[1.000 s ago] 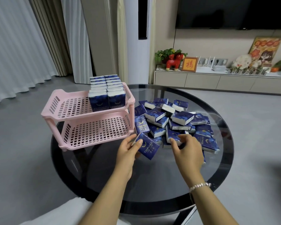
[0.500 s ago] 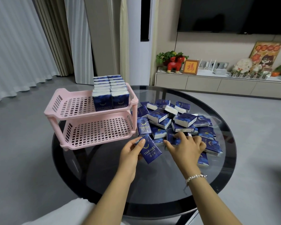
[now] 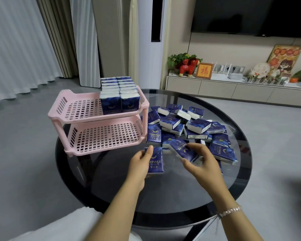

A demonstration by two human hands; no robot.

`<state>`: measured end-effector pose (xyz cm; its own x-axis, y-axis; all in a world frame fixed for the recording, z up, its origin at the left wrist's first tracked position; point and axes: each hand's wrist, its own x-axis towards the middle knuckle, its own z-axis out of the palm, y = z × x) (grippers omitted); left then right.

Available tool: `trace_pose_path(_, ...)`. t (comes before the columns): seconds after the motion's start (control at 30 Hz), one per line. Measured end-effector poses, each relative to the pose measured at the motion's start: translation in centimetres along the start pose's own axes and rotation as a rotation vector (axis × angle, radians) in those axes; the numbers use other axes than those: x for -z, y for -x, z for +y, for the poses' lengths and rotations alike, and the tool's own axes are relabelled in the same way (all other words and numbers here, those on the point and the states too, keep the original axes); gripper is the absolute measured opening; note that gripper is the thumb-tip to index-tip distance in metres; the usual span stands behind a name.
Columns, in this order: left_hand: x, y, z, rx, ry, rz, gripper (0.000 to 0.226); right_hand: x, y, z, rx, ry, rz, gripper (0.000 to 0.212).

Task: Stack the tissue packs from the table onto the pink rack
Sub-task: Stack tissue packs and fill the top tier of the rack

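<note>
Two flat glossy packs, one per hand, right pack seemingly tilted.

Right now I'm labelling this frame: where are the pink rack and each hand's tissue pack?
pink rack (image 3: 94,119), head view: top tier's front rim.
left hand's tissue pack (image 3: 155,161), head view: printed front.
right hand's tissue pack (image 3: 182,150), head view: blue face.
</note>
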<state>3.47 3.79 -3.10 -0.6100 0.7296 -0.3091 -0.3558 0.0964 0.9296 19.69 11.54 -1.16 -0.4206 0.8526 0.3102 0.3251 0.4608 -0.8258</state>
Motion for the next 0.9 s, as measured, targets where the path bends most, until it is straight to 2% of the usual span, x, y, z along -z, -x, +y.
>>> trace_pose_path(0.1, 0.1, 0.0, 0.2, 0.033, -0.080, -0.045, 0.039, 0.5, -0.4, -0.7, 0.036, -0.099, -0.283, 0.052)
trace_pose_path(0.2, 0.3, 0.5, 0.9, 0.104, -0.053, -0.205, 0.047, 0.5, -1.0, -1.2, 0.042, 0.059, -0.465, 0.057)
trace_pose_path(0.27, 0.2, 0.8, 1.0, 0.092, -0.083, -0.297, 0.037, 0.4, -1.5, -1.5, 0.093, 0.104, -0.540, 0.060)
trace_pose_path(0.33, 0.2, 0.9, 0.9, 0.064, -0.072, -0.314, 0.024, -0.1, -1.9, -1.5, 0.136, 0.069, -0.534, 0.059)
trace_pose_path(0.57, 0.5, 0.8, 1.1, 0.033, 0.043, -0.370, 0.029, -2.5, -1.8, -0.8, -0.055, -0.142, -0.252, 0.034)
trace_pose_path(0.7, 0.5, 0.7, 1.5, 0.063, 0.094, -0.369, 0.031, -3.2, -2.5, -0.9, 0.001, -0.046, -0.258, 0.033)
trace_pose_path(0.9, 1.4, 1.1, 1.8, -0.021, 0.035, -0.405, 0.028, -4.1, -4.0, -1.4, 0.057, -0.005, -0.340, 0.031)
